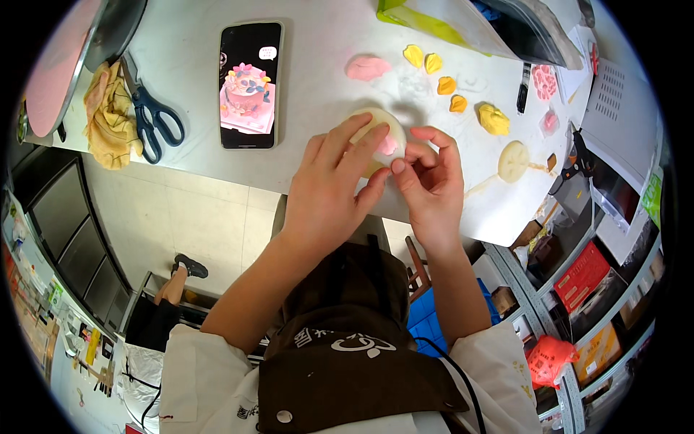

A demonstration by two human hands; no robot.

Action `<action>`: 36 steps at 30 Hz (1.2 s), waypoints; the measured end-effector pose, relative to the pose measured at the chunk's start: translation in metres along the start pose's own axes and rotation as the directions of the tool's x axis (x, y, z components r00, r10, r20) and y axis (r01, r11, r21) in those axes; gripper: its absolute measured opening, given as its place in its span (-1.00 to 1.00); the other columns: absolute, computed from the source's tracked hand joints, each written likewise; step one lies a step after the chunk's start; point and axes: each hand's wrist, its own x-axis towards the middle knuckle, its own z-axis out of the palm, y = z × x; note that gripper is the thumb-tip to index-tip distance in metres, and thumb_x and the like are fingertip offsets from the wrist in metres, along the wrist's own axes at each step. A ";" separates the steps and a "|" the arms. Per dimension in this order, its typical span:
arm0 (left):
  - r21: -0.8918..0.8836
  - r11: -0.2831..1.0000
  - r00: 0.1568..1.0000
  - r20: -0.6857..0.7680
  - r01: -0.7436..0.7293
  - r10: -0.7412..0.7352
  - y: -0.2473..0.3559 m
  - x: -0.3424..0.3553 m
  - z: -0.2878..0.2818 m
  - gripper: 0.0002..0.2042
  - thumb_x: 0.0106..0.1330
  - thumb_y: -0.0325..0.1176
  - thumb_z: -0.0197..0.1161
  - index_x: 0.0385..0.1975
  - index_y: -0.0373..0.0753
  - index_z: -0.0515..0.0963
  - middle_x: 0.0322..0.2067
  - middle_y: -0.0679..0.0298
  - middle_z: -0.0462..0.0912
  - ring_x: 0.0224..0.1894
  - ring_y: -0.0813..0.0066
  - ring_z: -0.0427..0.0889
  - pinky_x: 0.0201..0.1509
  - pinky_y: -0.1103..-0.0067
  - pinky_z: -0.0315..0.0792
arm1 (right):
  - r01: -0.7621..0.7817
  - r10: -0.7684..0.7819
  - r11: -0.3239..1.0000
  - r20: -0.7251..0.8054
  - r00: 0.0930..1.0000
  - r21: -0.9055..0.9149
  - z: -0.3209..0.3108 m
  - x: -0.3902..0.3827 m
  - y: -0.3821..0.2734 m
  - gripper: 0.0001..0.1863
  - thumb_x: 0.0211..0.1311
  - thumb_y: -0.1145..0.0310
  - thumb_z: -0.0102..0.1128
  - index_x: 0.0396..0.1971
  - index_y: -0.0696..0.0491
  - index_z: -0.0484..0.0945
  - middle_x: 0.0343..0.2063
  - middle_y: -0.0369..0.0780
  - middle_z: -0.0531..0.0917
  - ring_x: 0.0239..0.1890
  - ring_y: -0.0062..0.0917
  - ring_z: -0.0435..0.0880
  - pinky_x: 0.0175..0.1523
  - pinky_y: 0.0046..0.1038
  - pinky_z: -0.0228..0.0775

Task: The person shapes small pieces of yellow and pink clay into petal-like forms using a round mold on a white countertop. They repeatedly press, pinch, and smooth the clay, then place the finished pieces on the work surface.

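Observation:
Above the table's near edge I have a cream-coloured round mould (381,118) with a pale pink piece of sugar paste (389,145) on it. My left hand (325,173) is wrapped round the disc, its fingers lying across the top and its thumb near the lower edge. At the disc's right rim, the thumb and fingers of my right hand (434,173) are closed on the edge by the pink piece. The left hand covers much of the mould. A similar cream disc (513,160) lies on the table to the right. A flattened pink paste lump (368,68) sits beyond my hands.
A phone (249,87) showing a pink cake lies left of centre, with scissors (153,119) and a yellow cloth (110,116) farther left. Several yellow petals (494,119), a black marker (523,88) and an opened bag (455,25) are at the right. Another person's shoe (192,266) shows below left.

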 end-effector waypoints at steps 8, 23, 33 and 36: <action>-0.239 0.966 0.992 0.109 0.095 -0.070 -0.007 0.013 -0.007 -0.52 0.23 -0.43 0.58 0.19 -0.21 0.69 0.11 0.20 0.73 -0.06 0.25 0.71 0.01 0.38 0.63 | 0.098 -0.090 0.991 0.086 0.992 -0.091 -0.011 0.000 0.007 -0.56 0.48 0.71 0.22 0.22 0.02 0.38 -0.08 -0.33 0.70 -0.13 -0.70 0.61 -0.03 -0.54 0.44; 0.095 0.977 0.970 -0.132 -0.193 0.205 -0.012 0.011 0.008 -0.80 0.25 -0.44 0.56 -0.14 -0.19 0.75 -0.10 0.28 0.85 -0.27 0.27 0.82 -0.23 0.47 0.70 | -0.128 0.127 0.986 0.019 0.992 0.105 -0.004 -0.007 -0.001 -0.43 0.43 0.70 0.22 0.34 0.03 0.28 0.04 -0.21 0.63 -0.27 -0.71 0.60 -0.20 -0.60 0.45; -0.534 0.787 0.936 0.028 0.310 -0.350 -0.003 0.000 0.000 -0.82 0.48 -0.38 0.45 -0.03 -0.29 0.71 -0.13 0.23 0.86 -0.22 0.49 0.83 -0.13 0.54 0.69 | -0.056 0.056 0.977 -0.009 0.998 -0.208 -0.007 -0.006 0.000 -0.42 0.47 0.62 0.21 0.44 0.04 0.36 0.01 -0.24 0.62 -0.24 -0.69 0.61 -0.08 -0.54 0.49; -0.686 0.467 0.819 0.366 0.558 -0.441 -0.006 0.008 -0.018 -0.71 0.61 -0.24 0.34 0.09 -0.34 0.67 -0.11 0.21 0.85 -0.21 0.52 0.81 -0.07 0.56 0.66 | 0.197 -0.225 0.775 0.030 0.974 -0.600 -0.012 -0.005 -0.001 -0.48 0.45 0.58 0.23 0.38 0.07 0.47 0.01 -0.21 0.63 -0.18 -0.59 0.63 0.00 -0.47 0.50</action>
